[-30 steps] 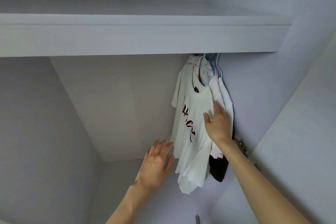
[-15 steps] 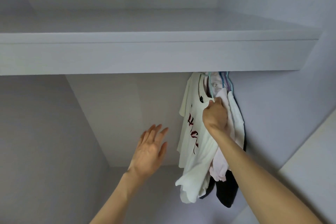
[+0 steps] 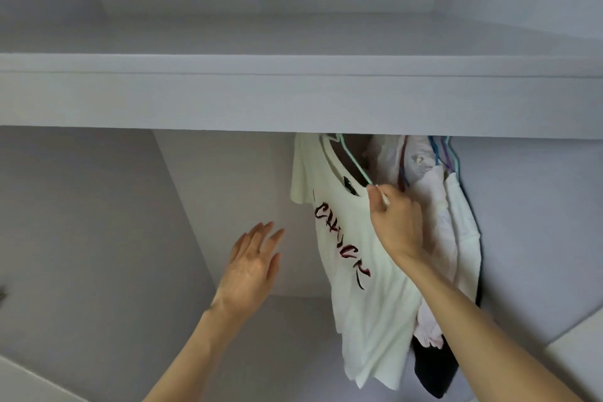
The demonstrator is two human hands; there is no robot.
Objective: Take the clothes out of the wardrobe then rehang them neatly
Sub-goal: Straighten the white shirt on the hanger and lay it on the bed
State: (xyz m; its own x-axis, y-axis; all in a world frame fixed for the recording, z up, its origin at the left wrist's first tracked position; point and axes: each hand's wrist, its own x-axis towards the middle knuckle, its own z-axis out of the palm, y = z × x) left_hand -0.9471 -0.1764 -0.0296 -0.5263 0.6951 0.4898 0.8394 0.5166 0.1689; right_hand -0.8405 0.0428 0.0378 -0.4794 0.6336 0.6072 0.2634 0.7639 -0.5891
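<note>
A cream T-shirt [image 3: 352, 271] with dark red lettering hangs on a light teal hanger [image 3: 354, 161] at the right of the wardrobe. My right hand [image 3: 396, 222] grips the shirt's shoulder at the lower end of that hanger. Behind it hang a pale pink garment [image 3: 434, 206], a white one [image 3: 466, 228] and a dark one [image 3: 430, 372], on blue and purple hangers [image 3: 445, 153]. My left hand [image 3: 253, 268] is held flat with straight fingers in the air left of the shirt, touching nothing. The rail is hidden behind the shelf.
A thick white shelf [image 3: 293, 98] crosses the view above the clothes. White wardrobe walls [image 3: 81, 222] close in left, back and right. A white door edge [image 3: 577, 365] shows at the lower right.
My right hand has gone from lying flat on the shirt to gripping its shoulder at the hanger, and the shirt has swung left, opening the neck. The left hand has lifted slightly.
</note>
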